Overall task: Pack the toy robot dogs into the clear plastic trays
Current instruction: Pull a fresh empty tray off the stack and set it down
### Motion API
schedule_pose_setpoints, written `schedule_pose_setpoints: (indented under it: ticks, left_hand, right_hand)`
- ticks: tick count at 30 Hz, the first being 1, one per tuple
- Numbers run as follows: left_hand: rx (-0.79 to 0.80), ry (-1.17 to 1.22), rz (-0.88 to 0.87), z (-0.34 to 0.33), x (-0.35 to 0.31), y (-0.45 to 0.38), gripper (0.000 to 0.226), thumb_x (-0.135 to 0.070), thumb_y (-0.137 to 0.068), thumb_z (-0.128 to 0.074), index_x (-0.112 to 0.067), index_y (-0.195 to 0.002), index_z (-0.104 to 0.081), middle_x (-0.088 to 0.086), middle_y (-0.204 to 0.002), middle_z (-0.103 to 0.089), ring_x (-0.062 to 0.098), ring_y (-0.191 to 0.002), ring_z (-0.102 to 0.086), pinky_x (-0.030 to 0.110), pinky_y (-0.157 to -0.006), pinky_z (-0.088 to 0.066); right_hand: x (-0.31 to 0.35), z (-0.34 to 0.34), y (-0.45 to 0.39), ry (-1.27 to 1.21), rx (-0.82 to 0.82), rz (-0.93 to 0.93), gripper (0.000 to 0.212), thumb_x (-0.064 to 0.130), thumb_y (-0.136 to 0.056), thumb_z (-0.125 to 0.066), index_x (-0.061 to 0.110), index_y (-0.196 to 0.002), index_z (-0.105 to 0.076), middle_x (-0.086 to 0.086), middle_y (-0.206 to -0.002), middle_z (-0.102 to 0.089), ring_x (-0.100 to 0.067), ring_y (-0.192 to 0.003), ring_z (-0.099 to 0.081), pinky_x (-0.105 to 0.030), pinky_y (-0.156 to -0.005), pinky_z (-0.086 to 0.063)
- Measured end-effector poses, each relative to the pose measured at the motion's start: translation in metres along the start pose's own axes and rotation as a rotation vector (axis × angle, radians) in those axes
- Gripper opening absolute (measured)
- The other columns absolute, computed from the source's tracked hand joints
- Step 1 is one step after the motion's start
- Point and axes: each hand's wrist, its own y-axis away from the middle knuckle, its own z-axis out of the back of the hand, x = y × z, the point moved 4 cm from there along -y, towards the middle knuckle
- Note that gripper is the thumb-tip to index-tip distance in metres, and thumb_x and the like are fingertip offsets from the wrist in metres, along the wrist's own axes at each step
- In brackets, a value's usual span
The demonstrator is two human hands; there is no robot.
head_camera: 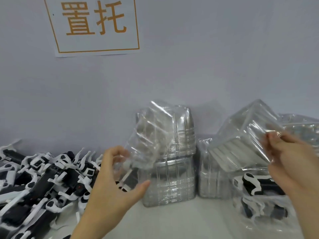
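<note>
Two clear plastic trays up: left hand (110, 183) pinches one (146, 135), right hand (290, 163) pinches another (241, 135). Black-and-white toy robot dogs (43, 178) heaped left on table. Next, I'd say: seat a dog.

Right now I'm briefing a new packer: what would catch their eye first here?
First, the heap of black-and-white toy robot dogs piled at the left. Next, both hands lifting clear plastic trays: the left hand holds one clear tray at centre, the right hand pinches another tilted tray above a packed dog. An orange-lettered sign hangs on the wall.
</note>
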Motion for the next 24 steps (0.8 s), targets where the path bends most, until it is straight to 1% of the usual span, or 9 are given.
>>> schedule_pose_setpoints:
  ticks: [2, 4, 8, 10, 12, 17, 20, 22, 24]
  left_hand:
    - [0.066, -0.058, -0.003, 0.003, 0.007, 0.001, 0.073, -0.031, -0.06, -0.093, -0.048, -0.114, -0.048, -0.028, -0.12, -0.056, -0.006, -0.115, -0.057, 0.021, -0.094, -0.045]
    - [0.111, -0.102, -0.017, 0.004, 0.01, 0.0, 0.07, -0.027, -0.062, -0.092, -0.046, -0.114, -0.05, -0.028, -0.121, -0.057, -0.009, -0.114, -0.056, 0.01, -0.082, -0.047]
    - [0.107, -0.207, -0.045, 0.004, 0.01, -0.001, 0.062, -0.034, -0.058, -0.094, -0.045, -0.102, -0.051, -0.022, -0.111, -0.061, -0.006, -0.112, -0.055, 0.017, -0.089, -0.041]
    - [0.106, -0.252, -0.02, 0.001, 0.012, 0.0, 0.063, -0.034, -0.058, -0.094, -0.051, -0.097, -0.048, -0.021, -0.106, -0.059, -0.016, -0.107, -0.049, 0.008, -0.083, -0.038]
    - [0.11, -0.315, 0.01, -0.002, 0.015, 0.0, 0.067, -0.033, -0.059, -0.094, -0.056, -0.095, -0.044, -0.021, -0.105, -0.053, -0.013, -0.102, -0.049, 0.002, -0.075, -0.038]
    - [0.138, -0.375, 0.017, -0.006, 0.02, 0.0, 0.066, -0.028, -0.063, -0.093, -0.06, -0.092, -0.043, -0.023, -0.104, -0.047, -0.003, -0.108, -0.042, 0.01, -0.081, -0.034]
    - [0.138, -0.392, 0.012, -0.007, 0.022, 0.0, 0.056, -0.028, -0.065, -0.092, -0.052, -0.09, -0.048, -0.026, -0.103, -0.045, 0.003, -0.109, -0.043, 0.015, -0.085, -0.032]
    - [0.123, -0.384, -0.01, -0.008, 0.021, 0.0, 0.055, -0.026, -0.066, -0.092, -0.05, -0.09, -0.049, -0.025, -0.101, -0.046, 0.005, -0.109, -0.043, 0.014, -0.085, -0.032]
    - [0.111, -0.373, -0.035, -0.009, 0.02, 0.0, 0.055, -0.026, -0.066, -0.092, -0.05, -0.09, -0.049, -0.026, -0.1, -0.047, 0.0, -0.109, -0.041, 0.011, -0.085, -0.031]
  right_hand:
    - [0.001, -0.007, -0.006, -0.069, -0.032, -0.029, 0.024, 0.002, -0.099, -0.053, 0.017, -0.1, -0.072, 0.005, -0.087, -0.069, 0.002, -0.067, -0.069, -0.013, -0.069, -0.056]
    - [0.003, -0.016, -0.017, -0.131, -0.035, -0.037, 0.023, 0.001, -0.1, -0.051, 0.015, -0.103, -0.069, 0.003, -0.093, -0.065, 0.002, -0.064, -0.067, -0.011, -0.069, -0.055]
    - [0.007, -0.038, -0.043, -0.266, -0.064, -0.046, 0.021, 0.001, -0.101, -0.051, 0.014, -0.105, -0.067, 0.002, -0.093, -0.063, -0.001, -0.069, -0.062, -0.01, -0.065, -0.052]
    - [0.004, -0.049, -0.056, -0.333, -0.064, -0.043, 0.022, 0.0, -0.101, -0.05, 0.015, -0.106, -0.065, 0.003, -0.082, -0.068, -0.001, -0.064, -0.061, -0.011, -0.061, -0.051]
    - [-0.006, -0.059, -0.066, -0.357, -0.067, -0.067, 0.026, -0.003, -0.102, -0.046, 0.017, -0.106, -0.061, 0.001, -0.072, -0.068, -0.003, -0.059, -0.06, -0.013, -0.057, -0.052]
    - [-0.046, -0.061, -0.068, -0.25, -0.091, -0.302, 0.04, -0.007, -0.103, -0.04, 0.009, -0.138, -0.049, -0.008, -0.101, -0.062, -0.012, -0.087, -0.062, -0.025, -0.07, -0.059]
    - [-0.059, -0.056, -0.056, -0.039, -0.096, -0.409, 0.024, -0.006, -0.102, -0.045, -0.006, -0.124, -0.053, -0.017, -0.123, -0.063, -0.018, -0.103, -0.064, -0.036, -0.084, -0.056]
    - [-0.055, -0.055, -0.049, 0.075, -0.089, -0.396, 0.014, -0.008, -0.098, -0.05, -0.006, -0.111, -0.055, -0.023, -0.134, -0.057, -0.022, -0.111, -0.061, -0.037, -0.093, -0.054]
    - [-0.045, -0.054, -0.041, 0.178, -0.088, -0.354, 0.016, -0.005, -0.095, -0.058, -0.004, -0.11, -0.055, -0.022, -0.117, -0.057, -0.021, -0.091, -0.061, -0.029, -0.079, -0.058]
